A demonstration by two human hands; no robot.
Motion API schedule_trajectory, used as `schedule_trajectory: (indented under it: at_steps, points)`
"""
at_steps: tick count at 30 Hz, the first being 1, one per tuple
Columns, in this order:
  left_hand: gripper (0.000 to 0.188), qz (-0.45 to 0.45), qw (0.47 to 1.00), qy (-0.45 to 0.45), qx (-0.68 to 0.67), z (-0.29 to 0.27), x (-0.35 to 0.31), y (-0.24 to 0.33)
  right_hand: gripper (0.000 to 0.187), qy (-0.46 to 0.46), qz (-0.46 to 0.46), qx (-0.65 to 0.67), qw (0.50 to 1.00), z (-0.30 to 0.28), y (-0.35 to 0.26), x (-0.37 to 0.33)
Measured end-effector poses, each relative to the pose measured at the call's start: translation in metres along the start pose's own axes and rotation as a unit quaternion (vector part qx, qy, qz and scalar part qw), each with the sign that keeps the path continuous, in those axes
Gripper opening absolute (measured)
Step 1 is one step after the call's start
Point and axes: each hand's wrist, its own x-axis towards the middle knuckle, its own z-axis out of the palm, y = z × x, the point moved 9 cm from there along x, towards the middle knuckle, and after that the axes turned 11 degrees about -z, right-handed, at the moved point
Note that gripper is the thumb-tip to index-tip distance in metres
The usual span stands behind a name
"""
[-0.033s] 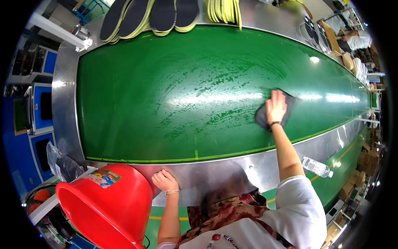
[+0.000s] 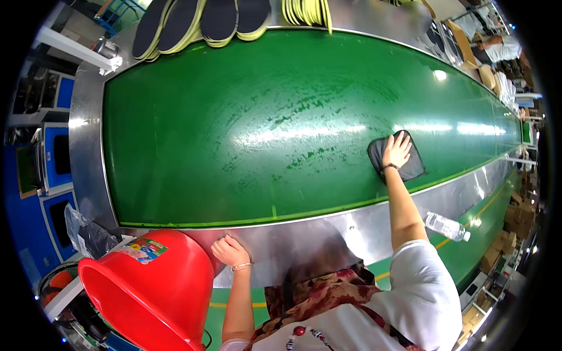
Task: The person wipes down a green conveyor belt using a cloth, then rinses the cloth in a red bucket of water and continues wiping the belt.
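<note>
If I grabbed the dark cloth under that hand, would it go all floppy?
Probably floppy: the dark cloth looks thin and lies flat under the right hand. It's likely light for its size, being so thin. It might be damp and a bit slippery, though, since wet-looking streaks mark the green surface.

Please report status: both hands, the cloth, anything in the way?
Right hand spread on dark cloth; left hand at metal edge, beside red bucket. Cloth on streaked green surface. Bottle outside it, not blocking.

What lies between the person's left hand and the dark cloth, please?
In the head view, steel rim and green work surface separate the left hand from the dark cloth.
</note>
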Motion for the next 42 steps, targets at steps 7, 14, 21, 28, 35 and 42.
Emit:
schedule_trajectory:
  at_steps: [7,14,21,28,35,42]
  points:
    - [0.02,0.001,1.0,0.014,0.02,-0.002,0.0,-0.001,0.062,-0.164,-0.555,0.152,0.801,-0.088,-0.315,-0.196]
    - [0.021,0.008,1.0,0.012,0.008,0.003,0.001,0.003,0.064,-0.064,-0.749,0.296,0.589,-0.092,-0.347,-0.261]
    - [0.019,0.0,1.0,-0.006,0.004,0.012,0.0,-0.001,0.053,0.122,-0.248,-0.054,0.96,-0.025,-0.135,0.061]
    - [0.014,-0.031,0.999,-0.035,0.022,0.008,-0.003,-0.01,0.063,-0.01,-0.464,0.113,0.879,-0.056,-0.451,-0.058]
    - [0.012,-0.045,0.998,-0.047,-0.02,0.006,-0.013,-0.015,0.039,-0.137,-0.8,0.19,0.552,-0.126,-0.685,-0.215]
    - [0.015,-0.03,0.998,-0.05,-0.012,0.004,-0.004,-0.006,0.058,0.032,-0.505,0.167,0.846,-0.07,-0.736,-0.056]
